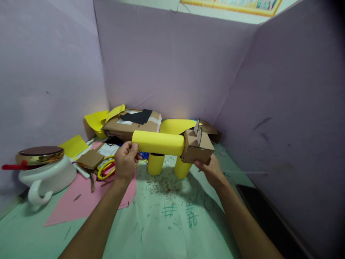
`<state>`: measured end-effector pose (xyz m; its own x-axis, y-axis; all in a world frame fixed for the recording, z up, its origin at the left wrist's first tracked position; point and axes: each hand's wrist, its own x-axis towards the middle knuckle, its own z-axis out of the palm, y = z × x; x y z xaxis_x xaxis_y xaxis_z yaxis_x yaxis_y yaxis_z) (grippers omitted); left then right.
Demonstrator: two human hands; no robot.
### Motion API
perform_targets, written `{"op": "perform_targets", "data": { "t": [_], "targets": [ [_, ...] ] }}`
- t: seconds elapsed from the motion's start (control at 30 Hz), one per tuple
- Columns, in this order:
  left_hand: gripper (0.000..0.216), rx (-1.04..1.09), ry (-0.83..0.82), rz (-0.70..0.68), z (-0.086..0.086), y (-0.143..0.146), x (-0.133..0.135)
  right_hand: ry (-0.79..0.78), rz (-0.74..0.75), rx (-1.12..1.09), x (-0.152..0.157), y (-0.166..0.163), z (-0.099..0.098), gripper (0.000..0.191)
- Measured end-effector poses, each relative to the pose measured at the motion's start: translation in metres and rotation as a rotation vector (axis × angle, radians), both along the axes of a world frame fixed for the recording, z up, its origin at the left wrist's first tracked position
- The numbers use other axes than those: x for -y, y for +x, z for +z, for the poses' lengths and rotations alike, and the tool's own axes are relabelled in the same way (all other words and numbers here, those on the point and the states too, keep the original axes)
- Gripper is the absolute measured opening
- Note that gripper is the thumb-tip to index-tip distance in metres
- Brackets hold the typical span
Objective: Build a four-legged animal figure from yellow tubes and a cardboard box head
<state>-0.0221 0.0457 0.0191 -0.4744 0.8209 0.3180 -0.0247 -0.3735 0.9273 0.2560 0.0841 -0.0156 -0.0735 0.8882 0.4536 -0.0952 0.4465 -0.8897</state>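
Observation:
A craft animal stands at the middle of the table: a long yellow paper tube body [159,142], two short yellow tube legs [155,163] and a brown cardboard box head [197,146] with small upright ears. My left hand [125,160] is closed round the tube's left end. My right hand [211,168] reaches under the cardboard head and grips it from below, its fingers partly hidden.
Left of the model lie a pink paper sheet [81,199], yellow-handled scissors [105,169], a cardboard scrap [91,159] and a white pot with a gold lid [44,169]. A cardboard box [132,124] with yellow paper sits at the back. Purple partition walls [175,64] enclose the table.

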Motion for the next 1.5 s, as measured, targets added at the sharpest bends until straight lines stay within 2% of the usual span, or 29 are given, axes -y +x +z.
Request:
{"op": "perform_targets", "data": {
  "t": [0.2,0.57,0.7,0.87,1.07,1.17,1.33,1.4,1.5],
  "targets": [
    [0.036,0.040,0.050,-0.032,0.001,0.001,0.000,0.020,-0.006,-0.009,-0.001,0.001,-0.001,0.062],
    [0.038,0.081,0.067,0.012,0.001,-0.001,-0.001,0.030,0.010,-0.046,0.004,-0.003,0.007,0.096],
    [0.035,0.122,0.054,0.057,0.003,-0.004,-0.001,0.023,0.021,-0.069,0.004,0.000,0.004,0.096],
    [0.039,0.114,0.021,-0.018,0.003,-0.004,0.000,-0.005,0.014,-0.076,0.003,0.000,0.001,0.095],
    [0.027,0.154,0.035,-0.024,0.002,-0.001,-0.005,-0.005,-0.026,-0.025,0.000,0.002,-0.002,0.089],
    [0.026,0.235,0.079,0.030,0.008,-0.009,-0.006,-0.012,-0.051,-0.026,-0.002,0.002,-0.003,0.091],
    [0.027,0.423,0.153,0.129,0.026,-0.039,0.004,-0.015,-0.031,-0.051,0.001,0.002,-0.002,0.094],
    [0.028,0.495,0.157,0.112,0.031,-0.050,0.007,0.044,-0.132,-0.063,0.004,0.003,0.003,0.085],
    [0.029,0.568,0.128,0.030,0.034,-0.055,0.009,0.252,-0.436,-0.197,0.016,0.004,0.016,0.065]
  ]
}}
